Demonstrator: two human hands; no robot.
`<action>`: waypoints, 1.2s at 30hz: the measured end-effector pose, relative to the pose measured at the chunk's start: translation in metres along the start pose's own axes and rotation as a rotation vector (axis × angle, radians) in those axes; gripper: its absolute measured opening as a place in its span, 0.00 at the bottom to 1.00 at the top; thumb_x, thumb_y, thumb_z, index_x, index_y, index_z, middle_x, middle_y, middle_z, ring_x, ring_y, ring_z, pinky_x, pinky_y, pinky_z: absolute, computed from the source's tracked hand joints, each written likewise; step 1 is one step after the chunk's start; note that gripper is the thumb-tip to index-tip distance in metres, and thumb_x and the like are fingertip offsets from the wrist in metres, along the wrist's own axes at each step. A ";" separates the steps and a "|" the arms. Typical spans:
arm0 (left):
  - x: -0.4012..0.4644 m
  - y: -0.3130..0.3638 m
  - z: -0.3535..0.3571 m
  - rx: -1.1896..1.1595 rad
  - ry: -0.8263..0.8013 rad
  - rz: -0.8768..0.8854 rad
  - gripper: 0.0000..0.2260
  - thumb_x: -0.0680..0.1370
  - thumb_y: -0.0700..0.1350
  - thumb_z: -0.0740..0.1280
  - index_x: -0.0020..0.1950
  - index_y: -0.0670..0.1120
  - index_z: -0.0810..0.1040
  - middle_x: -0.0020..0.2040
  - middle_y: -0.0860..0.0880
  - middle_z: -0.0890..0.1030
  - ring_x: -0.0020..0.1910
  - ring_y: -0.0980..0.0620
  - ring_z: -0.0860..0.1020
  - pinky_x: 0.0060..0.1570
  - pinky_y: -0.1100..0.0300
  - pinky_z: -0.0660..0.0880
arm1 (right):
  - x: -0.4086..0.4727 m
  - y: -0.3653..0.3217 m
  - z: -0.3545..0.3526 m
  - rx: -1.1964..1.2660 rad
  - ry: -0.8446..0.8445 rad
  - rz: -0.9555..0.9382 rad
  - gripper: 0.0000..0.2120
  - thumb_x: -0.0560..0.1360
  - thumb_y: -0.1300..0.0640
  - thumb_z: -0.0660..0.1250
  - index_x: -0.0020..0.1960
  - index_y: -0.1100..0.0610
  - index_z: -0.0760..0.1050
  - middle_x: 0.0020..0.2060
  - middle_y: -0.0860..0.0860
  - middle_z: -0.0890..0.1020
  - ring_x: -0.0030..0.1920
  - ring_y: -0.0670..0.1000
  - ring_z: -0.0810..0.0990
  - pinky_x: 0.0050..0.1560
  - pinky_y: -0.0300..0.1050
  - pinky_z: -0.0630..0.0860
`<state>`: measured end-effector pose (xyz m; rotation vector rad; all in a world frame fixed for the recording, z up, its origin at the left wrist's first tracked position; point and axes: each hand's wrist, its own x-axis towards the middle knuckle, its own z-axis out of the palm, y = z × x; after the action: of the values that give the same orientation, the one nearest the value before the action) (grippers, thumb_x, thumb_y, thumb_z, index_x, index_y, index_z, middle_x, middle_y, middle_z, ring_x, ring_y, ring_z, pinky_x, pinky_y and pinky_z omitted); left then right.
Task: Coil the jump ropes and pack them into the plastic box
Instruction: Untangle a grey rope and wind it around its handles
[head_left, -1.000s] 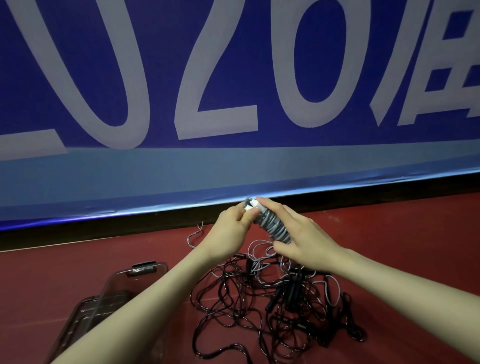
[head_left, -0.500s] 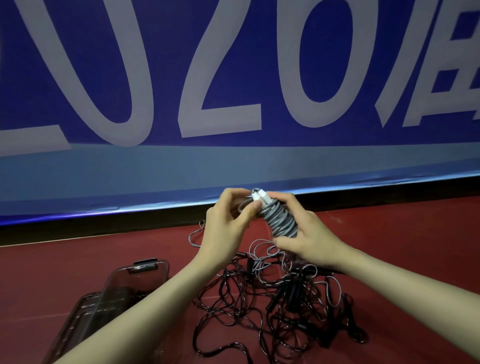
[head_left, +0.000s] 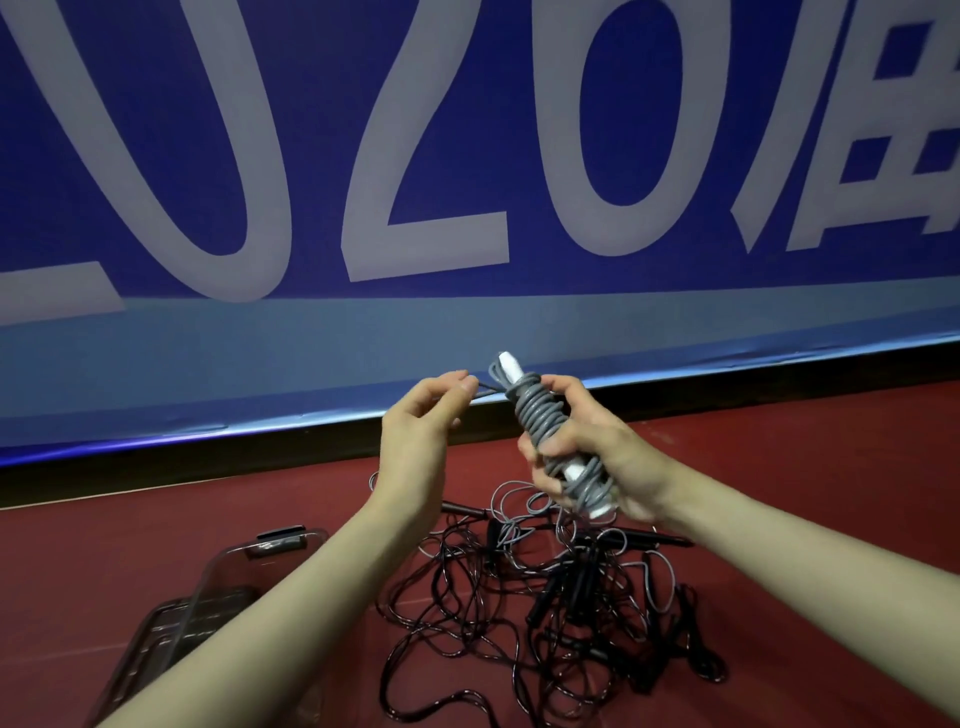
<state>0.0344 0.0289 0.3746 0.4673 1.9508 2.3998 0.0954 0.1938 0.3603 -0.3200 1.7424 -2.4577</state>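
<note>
Holding the grey cord-wound jump rope bundle (head_left: 551, 436) upright and aloft, the right hand (head_left: 597, 457) curls round its white plastic handles, while the left hand (head_left: 423, 415), just beside it, pinches the short free tail of the grey cord (head_left: 485, 389) drawn out from near the top. To finish this step well, that tail probably wants steady tension and then tucking under a tight turn, so the smooth, springy cord cannot unwind. The wraps look round, glossy and closely stacked. Below on the red matte floor (head_left: 779, 493) lies a loose tangle of thin black jump ropes (head_left: 519, 613) with slim dark handles, uncoiled. The clear hard plastic box (head_left: 223, 582) sits to the left, well apart from the bundle, its contents too unclear to tell.
</note>
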 end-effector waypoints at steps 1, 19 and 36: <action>0.002 0.002 0.001 -0.079 -0.044 -0.042 0.04 0.77 0.42 0.67 0.45 0.47 0.82 0.39 0.59 0.81 0.38 0.61 0.72 0.39 0.63 0.64 | 0.000 -0.002 -0.002 0.095 -0.048 0.030 0.33 0.61 0.64 0.70 0.63 0.50 0.64 0.38 0.59 0.75 0.27 0.53 0.71 0.24 0.40 0.69; 0.007 0.015 -0.012 0.047 -0.221 0.026 0.05 0.65 0.50 0.72 0.37 0.50 0.84 0.41 0.46 0.79 0.33 0.57 0.70 0.38 0.64 0.67 | 0.000 -0.001 -0.017 0.461 -0.262 0.101 0.25 0.65 0.63 0.73 0.59 0.60 0.67 0.45 0.63 0.77 0.28 0.52 0.75 0.22 0.40 0.74; 0.005 0.023 -0.014 0.347 -0.258 0.194 0.20 0.68 0.38 0.77 0.46 0.47 0.67 0.35 0.49 0.82 0.23 0.61 0.71 0.25 0.72 0.66 | -0.002 0.002 -0.011 0.365 -0.194 0.083 0.32 0.60 0.63 0.76 0.60 0.55 0.67 0.43 0.63 0.75 0.26 0.53 0.73 0.21 0.39 0.72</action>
<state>0.0308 0.0116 0.3951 0.9642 2.2900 1.9643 0.0947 0.2040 0.3547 -0.4205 1.1809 -2.5211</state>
